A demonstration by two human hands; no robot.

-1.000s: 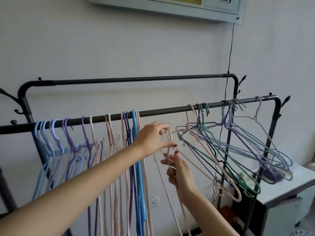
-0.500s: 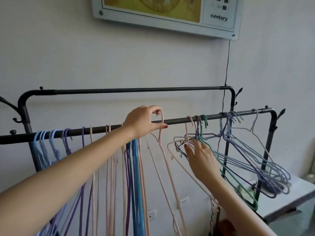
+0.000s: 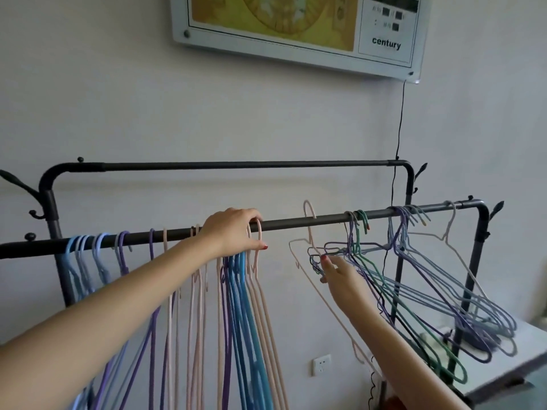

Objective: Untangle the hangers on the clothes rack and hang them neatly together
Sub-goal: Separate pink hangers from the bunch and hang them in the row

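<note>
The black clothes rack has a front rail point(image 3: 296, 224) and a higher back rail point(image 3: 236, 166). My left hand point(image 3: 232, 233) rests on the front rail, shut on the hook of a pink hanger point(image 3: 257, 241), which hangs against a neat row of blue, purple and pink hangers point(image 3: 236, 291). My right hand point(image 3: 340, 276) pinches the near end of a tangle of purple, green and blue hangers point(image 3: 414, 291). A second pink hanger point(image 3: 307, 210) is caught in that tangle. Its hook stands above the rail and its frame slants down past my wrist.
A framed wall panel point(image 3: 296, 31) hangs above, with a black cable point(image 3: 400, 128) dropping behind the rack. A wall socket point(image 3: 321, 365) sits low between my arms. A white table point(image 3: 529, 347) stands at the lower right under the tangled hangers.
My left hand raised the pink hanger, hooked it on the front rail and slid it left to the row. My right hand moved up right into the tangle; a second pink hook rose above the rail.
</note>
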